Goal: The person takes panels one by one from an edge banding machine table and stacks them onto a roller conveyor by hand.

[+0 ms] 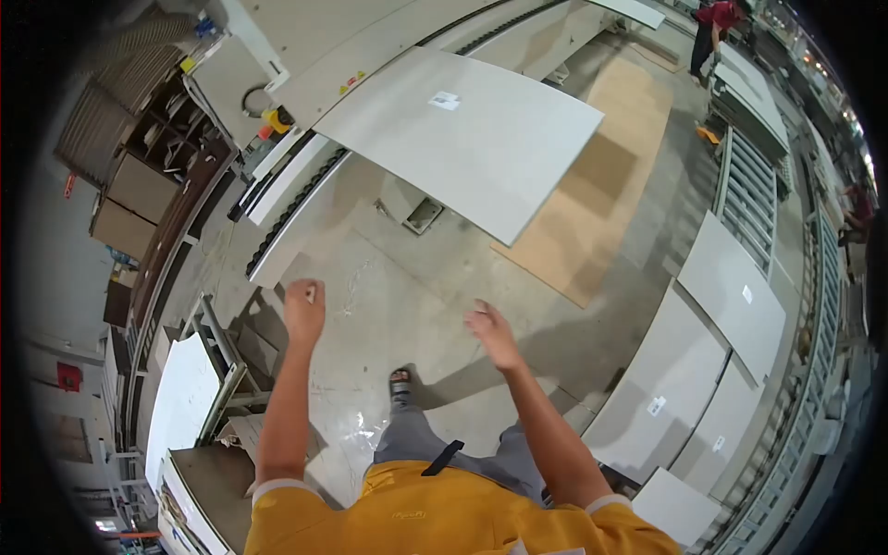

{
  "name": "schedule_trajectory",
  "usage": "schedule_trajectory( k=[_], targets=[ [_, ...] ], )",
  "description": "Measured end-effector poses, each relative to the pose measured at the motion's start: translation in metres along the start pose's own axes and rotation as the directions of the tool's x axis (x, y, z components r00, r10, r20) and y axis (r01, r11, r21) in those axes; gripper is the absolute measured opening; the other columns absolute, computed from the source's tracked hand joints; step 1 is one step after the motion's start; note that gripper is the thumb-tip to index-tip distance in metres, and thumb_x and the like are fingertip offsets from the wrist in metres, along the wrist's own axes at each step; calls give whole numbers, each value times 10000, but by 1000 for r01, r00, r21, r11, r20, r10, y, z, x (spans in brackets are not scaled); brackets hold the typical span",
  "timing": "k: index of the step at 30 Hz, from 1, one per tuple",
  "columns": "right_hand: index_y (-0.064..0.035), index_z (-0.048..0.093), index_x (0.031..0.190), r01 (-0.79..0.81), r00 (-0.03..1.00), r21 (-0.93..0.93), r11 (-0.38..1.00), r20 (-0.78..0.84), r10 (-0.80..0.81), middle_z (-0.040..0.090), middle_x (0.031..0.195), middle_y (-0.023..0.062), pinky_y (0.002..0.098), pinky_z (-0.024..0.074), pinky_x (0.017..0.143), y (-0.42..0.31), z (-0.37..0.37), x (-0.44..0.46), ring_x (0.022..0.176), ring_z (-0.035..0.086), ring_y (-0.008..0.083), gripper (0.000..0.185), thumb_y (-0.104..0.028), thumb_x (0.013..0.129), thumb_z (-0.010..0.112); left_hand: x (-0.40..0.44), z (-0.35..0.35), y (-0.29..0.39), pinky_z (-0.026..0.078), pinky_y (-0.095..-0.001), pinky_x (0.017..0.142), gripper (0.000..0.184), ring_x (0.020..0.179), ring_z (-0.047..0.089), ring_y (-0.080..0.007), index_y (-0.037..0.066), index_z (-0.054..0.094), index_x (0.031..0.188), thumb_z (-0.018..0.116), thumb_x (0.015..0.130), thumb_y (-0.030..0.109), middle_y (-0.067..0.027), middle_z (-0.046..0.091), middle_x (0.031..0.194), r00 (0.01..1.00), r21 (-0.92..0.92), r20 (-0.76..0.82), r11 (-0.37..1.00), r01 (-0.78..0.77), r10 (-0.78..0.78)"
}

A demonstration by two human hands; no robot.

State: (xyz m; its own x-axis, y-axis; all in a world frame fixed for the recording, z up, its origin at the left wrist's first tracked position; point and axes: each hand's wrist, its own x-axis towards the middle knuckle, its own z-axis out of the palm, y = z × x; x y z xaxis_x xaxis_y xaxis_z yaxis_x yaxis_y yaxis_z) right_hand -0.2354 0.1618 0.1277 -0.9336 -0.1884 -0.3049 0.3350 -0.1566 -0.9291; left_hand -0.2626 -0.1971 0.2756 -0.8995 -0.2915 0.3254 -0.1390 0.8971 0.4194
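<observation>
Left grip (305, 311) curled narrow, right grip (493, 334) loosely spread, nothing visible in either; white panel (462, 139) ahead of both looks stiff, probably heavy, best held by opposite edges.

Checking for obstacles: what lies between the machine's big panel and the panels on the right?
A brown board, then bare floor, in the head view.

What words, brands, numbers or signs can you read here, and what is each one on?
No text is readable.
White label on the large panel: too small.
Yellow and red stickers on the machine: too small.
White labels on the panels at right: too small.
Writing on the yellow shirt: too blurred.
</observation>
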Motion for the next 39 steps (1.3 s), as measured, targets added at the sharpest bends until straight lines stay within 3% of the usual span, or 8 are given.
schedule_trajectory(
  k=[4,6,9,11,15,20,32,39],
  targets=[
    [-29,340,1436,-65,995,92,994,76,58,588,1230,131,326,479,856,-52,126,32,1056,587,197,684,-351,909,634,108,-34,-99,476,-420,792,228,882,587,-351,-38,656,915,654,867,184,-200,624,949,992,-53,-84,994,-96,91],
    [-14,258,1457,179,980,471,864,-9,-199,536,1307,158,352,495,877,-39,155,82,1049,600,237,760,-326,889,655,164,-44,-155,477,-423,799,232,899,588,-355,-40,657,922,653,868,186,-203,627,972,988,-46,-50,988,-146,144],
    [-48,245,1462,290,945,299,909,-238,-223,498,1348,170,399,469,955,-84,205,147,1101,573,272,745,-287,889,659,262,-41,-213,481,-430,819,230,942,597,-366,-32,663,942,644,873,186,-205,632,1015,959,1,-164,972,-234,231],
    [-83,309,1455,277,931,802,528,-361,60,566,1227,110,421,445,1005,-117,235,170,1172,527,268,630,-244,931,621,315,-39,-239,481,-440,837,222,971,603,-380,-25,670,950,634,875,181,-206,643,1024,962,-88,-139,964,-250,236],
    [-94,410,1377,468,838,766,440,-543,55,572,1219,83,453,396,1069,-104,263,207,1202,501,286,525,-213,919,638,412,-10,-283,481,-451,845,243,958,607,-390,-1,687,943,595,883,216,-218,658,987,961,-62,-7,959,-276,276],
    [-73,537,1180,434,852,790,433,-517,88,575,1198,90,445,459,1027,-99,303,211,1130,551,263,326,-185,902,666,512,41,-314,491,-480,829,372,979,610,-444,16,664,1066,493,912,309,-266,640,1034,932,32,185,946,-322,311],
    [-20,578,1072,396,843,796,457,-512,162,631,1034,92,405,548,919,-59,359,154,941,638,248,233,-187,923,642,506,74,-316,488,-435,754,369,913,619,-449,23,667,1049,525,927,341,-245,664,954,833,-219,286,879,-424,473],
    [-5,570,1086,327,877,837,438,-441,189,626,1065,111,375,580,862,-44,398,117,920,645,229,265,-209,929,637,480,37,-337,473,-382,703,358,728,630,-300,-50,654,1019,587,911,284,-216,673,832,860,-224,328,917,-330,390]
  ],
)
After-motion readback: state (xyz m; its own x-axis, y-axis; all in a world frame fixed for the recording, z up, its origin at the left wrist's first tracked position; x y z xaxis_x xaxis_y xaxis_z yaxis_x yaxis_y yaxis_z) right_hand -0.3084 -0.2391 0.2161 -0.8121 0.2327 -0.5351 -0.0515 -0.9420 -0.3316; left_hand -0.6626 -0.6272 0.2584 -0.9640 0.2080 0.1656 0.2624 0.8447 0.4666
